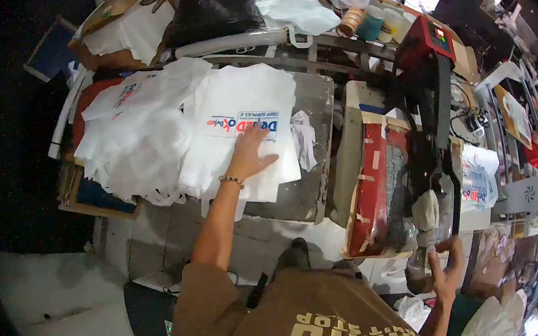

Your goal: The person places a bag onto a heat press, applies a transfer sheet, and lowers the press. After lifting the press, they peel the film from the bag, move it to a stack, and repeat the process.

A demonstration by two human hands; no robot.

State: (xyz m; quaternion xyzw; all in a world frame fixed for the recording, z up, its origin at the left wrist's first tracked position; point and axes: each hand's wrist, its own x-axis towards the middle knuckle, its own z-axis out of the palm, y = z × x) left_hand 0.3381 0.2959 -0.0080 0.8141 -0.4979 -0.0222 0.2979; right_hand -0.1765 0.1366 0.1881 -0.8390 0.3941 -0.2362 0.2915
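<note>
My left hand [251,153] lies flat with spread fingers on a stack of white bags [231,96] printed in blue and red. A looser pile of white bags [137,143] overlaps the stack on its left. My right hand [450,270] is just below the cloth-wrapped handle [425,211] of a heat press; its thumb and finger are apart, and nothing shows between them. The black press arm [431,103] runs up to a red control box [426,40] with a lit display. A red-edged, taped press bed [370,186] lies beside the arm.
A grey board [315,106] supports the stack, with a crumpled white cloth [304,141] at its right. Cups and tubs [372,22] stand at the back. A metal rack with a fan unit [529,195] rises at right. A dark box [145,315] sits on the floor.
</note>
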